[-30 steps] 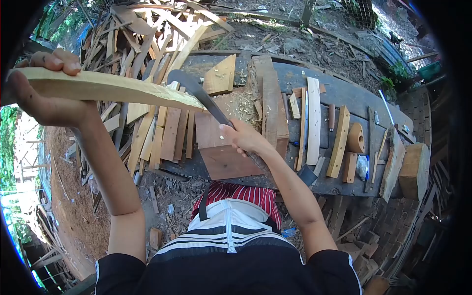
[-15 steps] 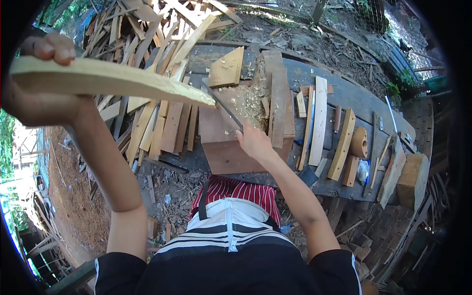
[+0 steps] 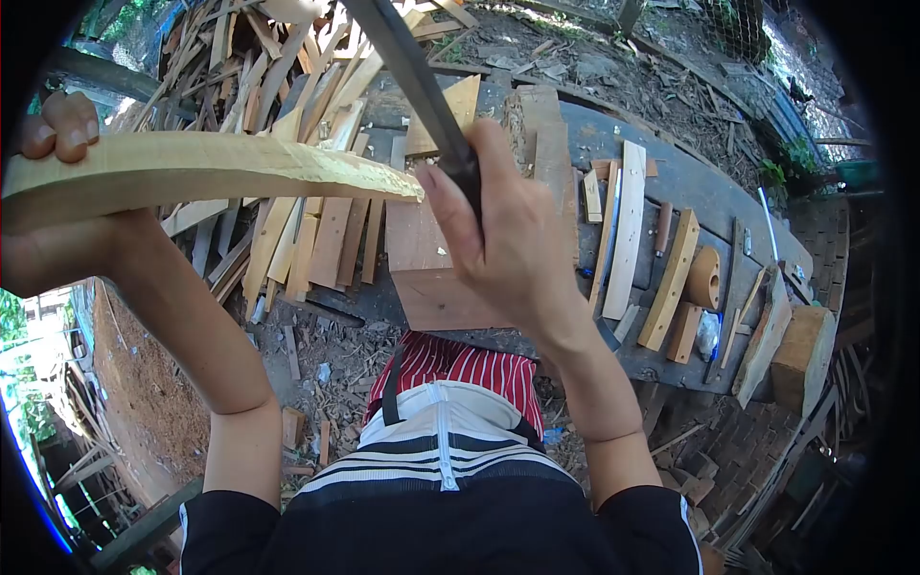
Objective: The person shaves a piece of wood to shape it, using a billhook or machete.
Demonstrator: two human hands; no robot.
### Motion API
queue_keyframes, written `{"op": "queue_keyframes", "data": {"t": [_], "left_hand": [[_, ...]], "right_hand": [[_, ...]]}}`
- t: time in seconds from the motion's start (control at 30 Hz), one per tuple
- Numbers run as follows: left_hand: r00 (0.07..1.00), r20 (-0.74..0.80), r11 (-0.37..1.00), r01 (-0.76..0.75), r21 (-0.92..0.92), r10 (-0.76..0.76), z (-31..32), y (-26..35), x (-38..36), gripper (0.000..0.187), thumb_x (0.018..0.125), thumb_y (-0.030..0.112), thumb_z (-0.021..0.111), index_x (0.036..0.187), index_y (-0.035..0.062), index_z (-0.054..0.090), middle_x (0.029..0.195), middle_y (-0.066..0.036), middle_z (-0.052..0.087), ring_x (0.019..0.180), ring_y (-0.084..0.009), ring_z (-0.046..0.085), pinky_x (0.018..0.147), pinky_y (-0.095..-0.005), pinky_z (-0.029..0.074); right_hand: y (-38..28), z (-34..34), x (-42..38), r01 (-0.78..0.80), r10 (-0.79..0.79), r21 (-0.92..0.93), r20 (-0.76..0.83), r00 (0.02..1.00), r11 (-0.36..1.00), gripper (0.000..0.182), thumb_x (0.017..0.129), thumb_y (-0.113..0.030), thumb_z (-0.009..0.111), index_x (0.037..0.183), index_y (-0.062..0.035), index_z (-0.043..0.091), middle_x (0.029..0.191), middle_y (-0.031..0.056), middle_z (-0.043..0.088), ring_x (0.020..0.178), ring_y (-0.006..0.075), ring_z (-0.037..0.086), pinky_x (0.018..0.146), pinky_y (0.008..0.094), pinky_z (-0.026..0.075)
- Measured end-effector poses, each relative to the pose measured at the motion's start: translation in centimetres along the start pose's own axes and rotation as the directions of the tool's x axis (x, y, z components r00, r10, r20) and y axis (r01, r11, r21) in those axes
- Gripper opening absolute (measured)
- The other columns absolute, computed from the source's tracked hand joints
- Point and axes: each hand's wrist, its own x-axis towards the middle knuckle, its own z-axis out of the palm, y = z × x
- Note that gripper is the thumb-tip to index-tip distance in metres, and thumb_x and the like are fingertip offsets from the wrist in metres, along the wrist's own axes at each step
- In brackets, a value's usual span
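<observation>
My left hand (image 3: 70, 129) grips the thick end of a long, curved pale wooden piece (image 3: 216, 165), fingers over its top and palm beneath. The piece slants across the view, its rough-cut narrow end reaching toward a large brown wooden block (image 3: 446, 302). My right hand (image 3: 522, 235) is closed round the dark handle of a machete (image 3: 412, 81). The blade points up and away, raised above the far end of the pale piece. Much of the block's top is hidden behind my right hand and forearm.
A dark workbench (image 3: 661, 134) bears a wooden-handled tool (image 3: 663, 228), a drilled wooden block (image 3: 703, 278) and several wooden strips. Offcuts (image 3: 240, 57) are heaped at the back left. A squared timber (image 3: 803, 359) stands at the right end.
My right hand has lifted the machete from low beside the wood's narrow end to a raised position nearer the camera. My left hand and the pale piece have shifted slightly left.
</observation>
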Motion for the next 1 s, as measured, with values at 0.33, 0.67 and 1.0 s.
{"op": "queue_keyframes", "data": {"t": [0.33, 0.67, 1.0], "left_hand": [[0.975, -0.224, 0.965, 0.054, 0.256, 0.004, -0.7, -0.9, -0.8, 0.045, 0.085, 0.050, 0.043, 0.072, 0.0083, 0.053, 0.067, -0.009, 0.049, 0.057, -0.0188, 0.046, 0.063, -0.0345, 0.036], [0.978, -0.201, 0.985, -0.028, 0.169, 0.062, 3.6, -0.9, -0.2, 0.035, 0.086, 0.047, 0.049, 0.085, 0.0127, 0.055, 0.064, -0.007, 0.052, 0.051, -0.0175, 0.046, 0.055, -0.0303, 0.036], [0.999, -0.007, 0.996, 0.050, -0.081, -0.050, 0.7, -0.6, 0.3, 0.043, 0.088, 0.047, 0.041, 0.084, 0.0100, 0.063, 0.069, -0.010, 0.054, 0.055, -0.0190, 0.048, 0.060, -0.0329, 0.037]], "right_hand": [[13.1, 6.4, -5.3, -0.165, 0.253, -0.349, 0.225, 0.941, 0.923, 0.033, 0.096, -0.032, 0.050, 0.104, 0.0005, 0.046, 0.072, 0.0254, 0.062, 0.056, 0.0434, 0.060, 0.053, 0.0521, 0.048], [5.2, 1.3, -1.5, -0.520, 0.404, 0.187, 0.437, 0.804, 0.833, 0.033, 0.099, -0.037, 0.049, 0.099, -0.0035, 0.047, 0.061, 0.0039, 0.045, 0.043, 0.0119, 0.045, 0.038, 0.0283, 0.036], [6.7, 4.6, -3.0, -0.171, 0.193, -0.215, 0.084, 0.978, 0.961, 0.028, 0.095, -0.027, 0.053, 0.103, -0.0012, 0.046, 0.062, 0.0210, 0.059, 0.059, 0.0430, 0.062, 0.056, 0.0517, 0.047]]}}
